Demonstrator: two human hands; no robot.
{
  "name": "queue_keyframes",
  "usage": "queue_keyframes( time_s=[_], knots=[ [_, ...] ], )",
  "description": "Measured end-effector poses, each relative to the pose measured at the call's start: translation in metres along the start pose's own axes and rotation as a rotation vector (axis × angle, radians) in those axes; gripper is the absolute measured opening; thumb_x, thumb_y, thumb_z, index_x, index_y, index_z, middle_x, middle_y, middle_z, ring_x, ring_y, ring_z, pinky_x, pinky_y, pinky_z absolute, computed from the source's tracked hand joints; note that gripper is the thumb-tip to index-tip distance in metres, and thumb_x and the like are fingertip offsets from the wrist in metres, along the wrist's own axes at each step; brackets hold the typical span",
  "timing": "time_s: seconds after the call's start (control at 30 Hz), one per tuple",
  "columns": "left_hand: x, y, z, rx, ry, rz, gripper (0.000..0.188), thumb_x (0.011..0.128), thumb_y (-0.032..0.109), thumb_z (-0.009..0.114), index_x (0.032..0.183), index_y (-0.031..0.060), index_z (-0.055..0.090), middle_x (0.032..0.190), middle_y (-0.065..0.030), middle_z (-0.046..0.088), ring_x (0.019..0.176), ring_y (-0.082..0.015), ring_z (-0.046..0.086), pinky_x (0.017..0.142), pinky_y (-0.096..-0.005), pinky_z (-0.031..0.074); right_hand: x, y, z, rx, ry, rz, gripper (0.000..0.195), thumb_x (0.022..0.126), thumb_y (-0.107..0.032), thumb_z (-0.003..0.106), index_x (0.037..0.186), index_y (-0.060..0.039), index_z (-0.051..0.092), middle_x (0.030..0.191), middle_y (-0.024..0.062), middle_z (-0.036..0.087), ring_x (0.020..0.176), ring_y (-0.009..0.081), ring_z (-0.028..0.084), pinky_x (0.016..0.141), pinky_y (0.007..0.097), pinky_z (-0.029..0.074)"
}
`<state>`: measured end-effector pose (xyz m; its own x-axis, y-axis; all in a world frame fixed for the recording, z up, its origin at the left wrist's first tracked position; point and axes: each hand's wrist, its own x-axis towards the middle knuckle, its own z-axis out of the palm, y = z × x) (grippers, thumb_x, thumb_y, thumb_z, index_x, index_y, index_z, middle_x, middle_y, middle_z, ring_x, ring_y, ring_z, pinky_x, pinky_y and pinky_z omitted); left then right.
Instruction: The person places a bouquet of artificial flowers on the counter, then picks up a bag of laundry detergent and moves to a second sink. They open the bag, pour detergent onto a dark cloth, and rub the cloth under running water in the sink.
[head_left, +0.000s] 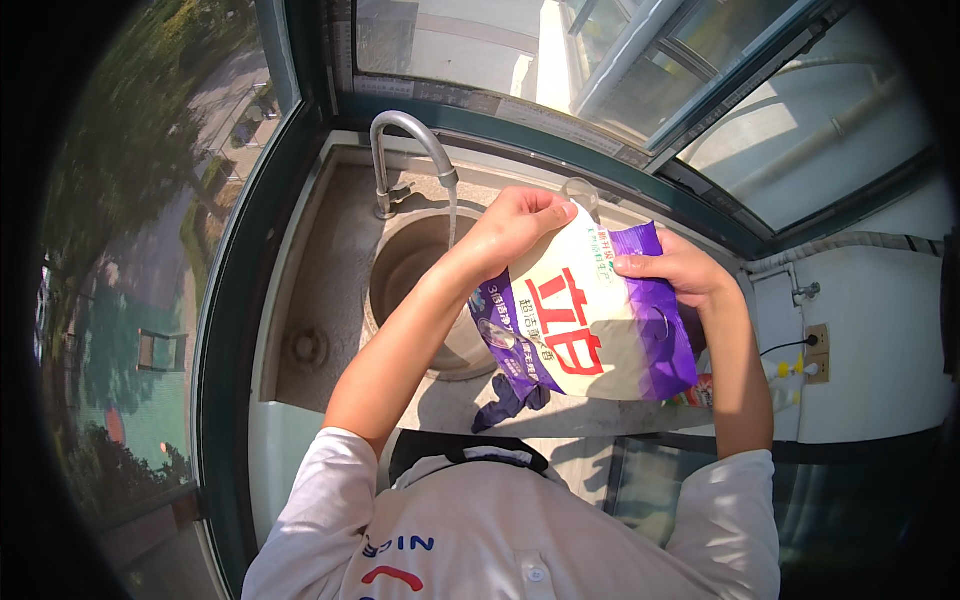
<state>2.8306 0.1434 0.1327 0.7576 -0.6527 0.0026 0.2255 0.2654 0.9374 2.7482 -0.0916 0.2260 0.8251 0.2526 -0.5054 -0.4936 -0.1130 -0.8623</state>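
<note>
A purple and cream bag of Liby laundry detergent (581, 315), bearing large red characters, is held up over the sink's right part. My left hand (525, 225) pinches its upper left corner, thumb on the front. On the purple right side of the bag, my right hand (679, 270) grips the edge with the thumb across the face. Behind my left forearm stands a round basin (390, 259), partly hidden by the arm and the bag. Water runs into it from a curved metal faucet (412, 120). Below the bag lies a crumpled dark cloth (499, 405) on the sink's front ledge.
A drain (306, 346) lies in the stone sink's left floor. Behind the bag, a clear round item (581, 192) is partly covered. At right are an orange-labelled package (699, 391), a yellow-topped bottle (787, 375), a wall tap (806, 292) and a socket with a plug (817, 352).
</note>
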Motion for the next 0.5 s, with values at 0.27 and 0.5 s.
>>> queue_keyframes(
  time_s=[0.27,0.5],
  knots=[
    [-0.004,-0.024,-0.035,-0.137,0.044,0.075,0.033,0.107,0.026,0.056,0.121,-0.0011,0.069,0.111,-0.0058,0.074,0.096,-0.0114,0.068,0.088,-0.0277,0.054,0.02,0.007,0.013,0.02,0.076,-0.07,0.039,0.094,-0.016,0.075,0.126,0.0024,0.063,0.111,0.0105,0.073,0.094,0.016,0.072,0.086,0.0325,0.059],
    [-0.031,-0.09,-0.092,-0.213,0.511,0.026,0.02,0.101,0.023,0.067,0.108,0.004,0.068,0.1,-0.0025,0.073,0.086,-0.0093,0.067,0.083,-0.0242,0.052,0.0,-0.004,0.008,-0.049,0.269,-0.096,0.036,0.093,-0.018,0.077,0.118,0.0061,0.066,0.105,0.0128,0.074,0.086,0.015,0.072,0.08,0.0304,0.059]
  ],
)
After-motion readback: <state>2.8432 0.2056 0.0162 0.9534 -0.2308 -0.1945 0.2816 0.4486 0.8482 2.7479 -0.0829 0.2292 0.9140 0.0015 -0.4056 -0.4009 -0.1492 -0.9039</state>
